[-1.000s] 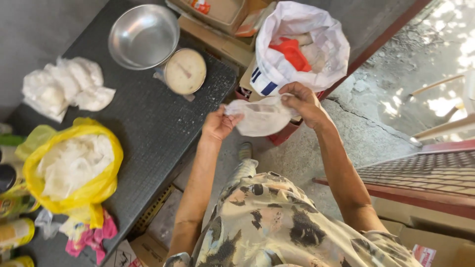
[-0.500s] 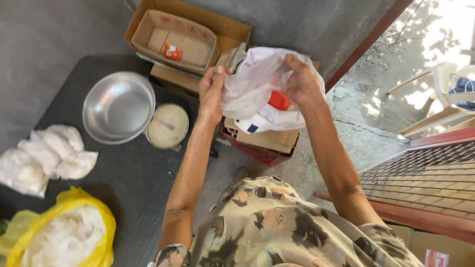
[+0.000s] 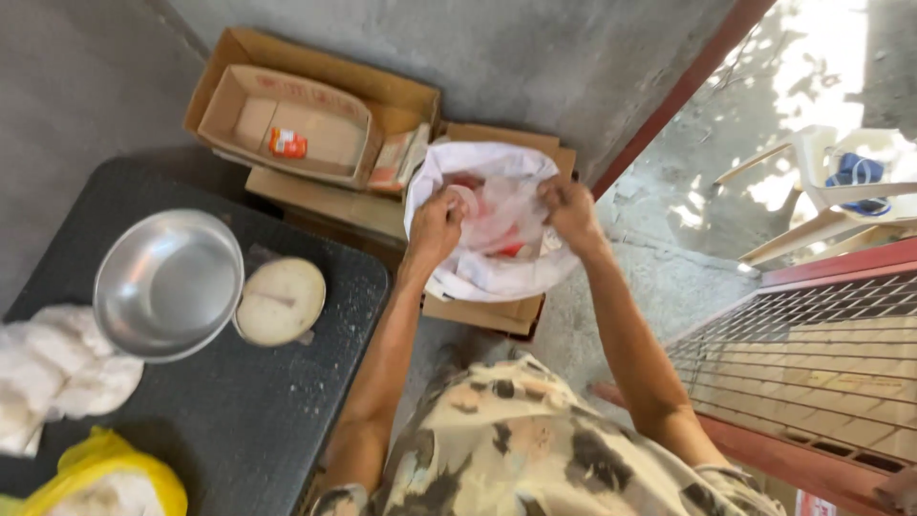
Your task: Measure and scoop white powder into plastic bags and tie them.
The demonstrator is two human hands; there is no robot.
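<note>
Grey concrete walls are framing a dark table (image 3: 287,401) at the left, where a yellow bag (image 3: 115,473), a heap of white bags (image 3: 48,373), a steel bowl (image 3: 167,284) and a round scale (image 3: 280,300) are sitting untouched. Moving right, the left hand (image 3: 435,227) is pinching the white plastic bag (image 3: 487,272) closed-fisted at its rim, over cardboard boxes (image 3: 315,115). The right hand (image 3: 571,212) is gripping the opposite rim. The mouth is being held wide, with red pieces and a clear bag showing inside; nothing is coming out yet, as I judge it.
</note>
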